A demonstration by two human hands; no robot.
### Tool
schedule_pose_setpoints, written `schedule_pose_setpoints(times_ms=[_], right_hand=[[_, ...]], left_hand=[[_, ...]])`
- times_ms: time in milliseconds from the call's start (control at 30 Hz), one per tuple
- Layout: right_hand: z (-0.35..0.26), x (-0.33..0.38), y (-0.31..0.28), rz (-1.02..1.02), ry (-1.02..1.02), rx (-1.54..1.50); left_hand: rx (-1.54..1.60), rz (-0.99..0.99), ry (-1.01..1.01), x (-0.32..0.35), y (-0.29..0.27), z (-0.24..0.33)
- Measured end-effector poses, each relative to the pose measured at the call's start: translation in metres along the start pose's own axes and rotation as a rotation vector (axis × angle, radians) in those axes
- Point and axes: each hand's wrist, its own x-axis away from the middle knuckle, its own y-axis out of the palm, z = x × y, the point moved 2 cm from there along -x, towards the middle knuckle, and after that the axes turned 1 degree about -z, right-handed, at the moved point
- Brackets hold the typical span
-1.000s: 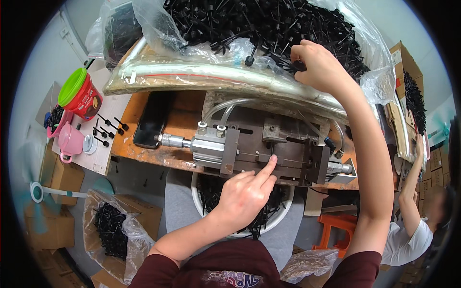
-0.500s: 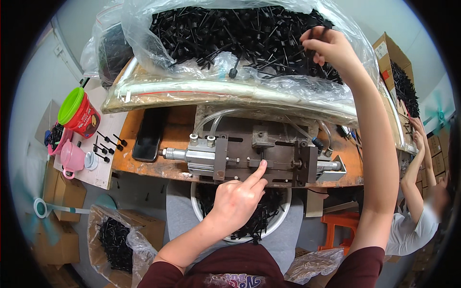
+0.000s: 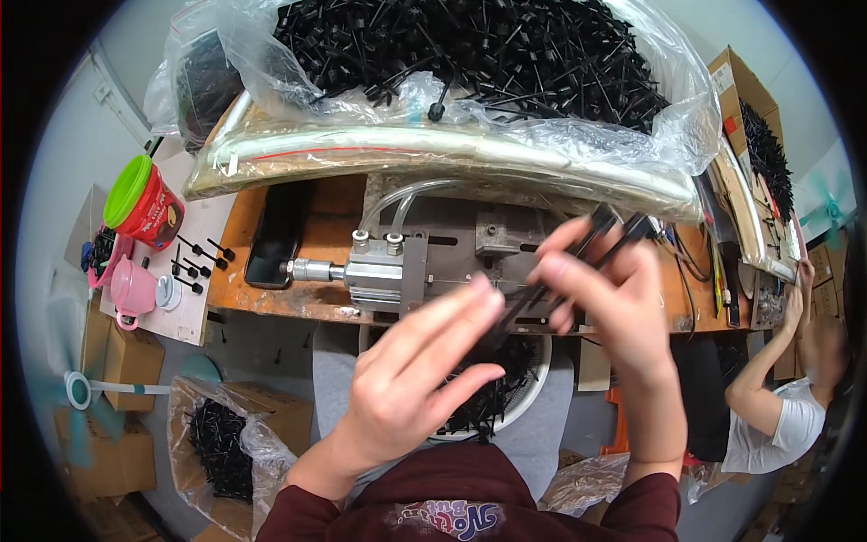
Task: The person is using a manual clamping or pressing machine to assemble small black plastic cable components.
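- The right hand (image 3: 610, 303) is raised above the desk (image 3: 316, 289), its fingers pinching a small bunch of black plastic pins (image 3: 578, 262) whose heads stick out past the fingertips.
- The left hand (image 3: 411, 388) is just beside it, fingers half spread and reaching to the lower end of the same pins; whether it actually grips them cannot be told, since that end is blurred.
- Both hands hover over a grey metal press fixture (image 3: 424, 257) with 2 clear hoses on top, bolted to the orange desk.
- Below the hands a white round basin (image 3: 535, 384) holds more black pins.
- At the far edge of the desk a big clear plastic bag (image 3: 470, 81) is heaped with the same pins.
- A black phone (image 3: 275, 235) lies left of the fixture.
- Further left stand a red cup with a green lid (image 3: 144, 203) and a pink mug (image 3: 131, 289), with a few loose pins between.
- Another person (image 3: 786, 397) in a white shirt is at work on the far right.
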Motion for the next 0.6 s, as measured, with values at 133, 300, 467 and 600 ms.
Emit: schedule_pose_setpoints(times_ms=[133,300,467,600], right_hand=[[0.029,0.017,0.004,-0.016,0.054,-0.131],[0.053,0.036,-0.022,0.299,-0.134,-0.174],[0.064,0.054,-0.019,0.336,-0.279,-0.147],[0.069,0.062,-0.009,0.41,-0.339,0.004]], left_hand=[[0.091,-0.125,0.041,0.009,0.007,0.003],[0.059,-0.137,-0.064,0.022,0.022,-0.012],[-0.178,-0.213,0.003,0.033,0.051,-0.032],[-0.406,-0.265,0.084,0.028,0.055,-0.031]])
